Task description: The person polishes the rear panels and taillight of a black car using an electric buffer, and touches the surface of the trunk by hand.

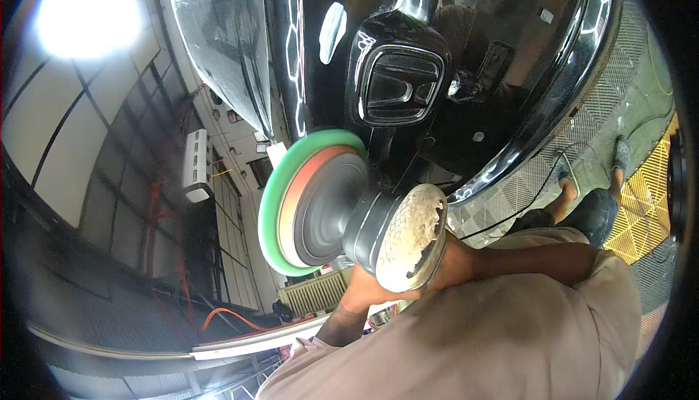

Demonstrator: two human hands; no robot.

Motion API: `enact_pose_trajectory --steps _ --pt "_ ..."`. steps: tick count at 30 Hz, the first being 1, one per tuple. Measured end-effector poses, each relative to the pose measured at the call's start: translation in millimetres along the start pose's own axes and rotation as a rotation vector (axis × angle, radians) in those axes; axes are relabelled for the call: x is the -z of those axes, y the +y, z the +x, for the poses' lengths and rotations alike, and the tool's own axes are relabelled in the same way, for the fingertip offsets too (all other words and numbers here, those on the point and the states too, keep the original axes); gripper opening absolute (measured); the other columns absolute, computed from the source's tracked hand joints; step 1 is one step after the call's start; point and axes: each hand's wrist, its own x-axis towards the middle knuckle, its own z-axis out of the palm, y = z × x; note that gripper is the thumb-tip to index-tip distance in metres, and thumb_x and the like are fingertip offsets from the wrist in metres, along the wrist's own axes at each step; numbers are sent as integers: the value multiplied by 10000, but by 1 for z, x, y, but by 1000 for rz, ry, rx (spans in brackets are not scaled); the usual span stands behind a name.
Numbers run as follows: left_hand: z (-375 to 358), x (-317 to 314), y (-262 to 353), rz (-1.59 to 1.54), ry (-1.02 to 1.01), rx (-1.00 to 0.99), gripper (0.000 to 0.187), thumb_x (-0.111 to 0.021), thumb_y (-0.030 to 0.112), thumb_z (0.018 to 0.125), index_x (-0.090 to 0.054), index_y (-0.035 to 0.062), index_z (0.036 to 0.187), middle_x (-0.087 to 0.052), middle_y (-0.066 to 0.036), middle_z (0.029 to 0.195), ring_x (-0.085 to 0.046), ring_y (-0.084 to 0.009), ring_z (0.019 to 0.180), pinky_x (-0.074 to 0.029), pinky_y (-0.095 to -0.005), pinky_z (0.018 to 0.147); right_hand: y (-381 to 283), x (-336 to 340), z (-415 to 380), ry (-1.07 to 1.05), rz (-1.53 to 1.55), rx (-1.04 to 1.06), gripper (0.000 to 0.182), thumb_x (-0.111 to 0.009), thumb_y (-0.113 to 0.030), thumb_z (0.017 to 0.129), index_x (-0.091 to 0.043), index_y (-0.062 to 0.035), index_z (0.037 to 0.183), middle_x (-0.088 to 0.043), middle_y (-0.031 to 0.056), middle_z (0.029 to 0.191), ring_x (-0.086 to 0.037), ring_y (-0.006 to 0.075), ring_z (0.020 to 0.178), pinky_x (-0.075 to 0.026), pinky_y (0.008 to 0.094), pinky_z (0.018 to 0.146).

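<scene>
Both of my hands are on a polisher with a round green foam pad (275, 218) and an orange layer behind it. The pad's backing is smeared by motion. The end of the polisher (409, 243) facing me is pale and worn, with chipped edges. My left hand (366, 291) is closed around the polisher from beneath, its fingers mostly hidden. My right hand (455, 263) grips behind the worn end, partly covered by it. The pad's edge overlaps the glossy black car (466, 36) in this view, close to its raised emblem (403, 85).
A bright lamp (89, 12) shines at upper left. The car's window glass (226, 43) is beside the body panel. A dark cord (510, 216) runs over grey floor grating (608, 79). Sandalled feet (566, 174) and yellow tiles (648, 203) are at right.
</scene>
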Motion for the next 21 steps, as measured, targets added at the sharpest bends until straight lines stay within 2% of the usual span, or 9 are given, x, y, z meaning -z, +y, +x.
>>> enact_pose_trajectory --steps 2,5,6,8,9,12,14,17,21 --pt "-2 2 -3 54 -18 -40 910 -947 230 537 -536 20 1322 -617 -130 1271 -600 -240 1169 -466 -382 1007 -11 0 -1 15 -12 -27 955 -904 -331 614 -418 23 1357 -562 206 1294 -545 306 1222 -426 425 1057" --pt "-13 6 -12 22 -3 19 906 -947 245 548 -535 23 1325 -617 -129 1274 -599 -245 1170 -464 -383 1010 -36 3 3 15 100 -31 930 -893 -289 626 -418 19 1363 -561 208 1294 -543 296 1224 -420 422 1063" --pt "-20 9 -32 -94 3 134 906 -947 252 551 -535 22 1324 -617 -131 1273 -597 -246 1172 -466 -384 1007 -40 2 4 17 100 -26 930 -893 -289 626 -418 19 1363 -561 208 1294 -543 296 1224 -420 422 1063" --pt "-21 12 -38 -142 -3 171 900 -944 255 557 -534 18 1322 -613 -135 1273 -590 -246 1180 -465 -385 1007 -46 -1 4 49 234 -24 898 -881 -240 633 -424 19 1362 -565 202 1292 -546 286 1216 -422 421 1061" --pt "-19 13 -37 -165 -6 189 897 -943 256 560 -534 16 1321 -611 -137 1273 -586 -246 1184 -465 -386 1008 -45 -1 4 46 233 -22 898 -881 -240 633 -424 19 1362 -565 202 1292 -546 286 1216 -422 421 1061" --pt "-13 15 -23 47 -99 151 891 -934 246 555 -535 11 1316 -610 -141 1267 -582 -246 1184 -464 -388 1008 -37 -2 3 40 182 -18 878 -875 -215 638 -427 18 1356 -563 191 1298 -545 274 1216 -426 420 1057" --pt "-6 9 -3 150 -92 150 883 -924 221 543 -538 8 1309 -613 -139 1261 -587 -244 1171 -468 -384 1001 -34 -5 0 81 148 -1 846 -870 -201 637 -445 22 1334 -574 188 1283 -551 264 1206 -436 412 1044" --pt "0 -1 16 21 31 121 880 -915 203 534 -537 10 1305 -617 -135 1256 -594 -246 1157 -480 -380 982 -35 -1 1 56 183 -53 804 -867 -191 639 -471 22 1305 -591 189 1251 -563 259 1191 -448 405 1029" --pt "3 -2 20 31 22 215 885 -915 200 533 -532 9 1307 -615 -130 1254 -593 -245 1157 -478 -380 982 -27 -2 1 72 140 -11 780 -864 -186 641 -486 24 1289 -602 190 1231 -574 260 1175 -457 403 1018"
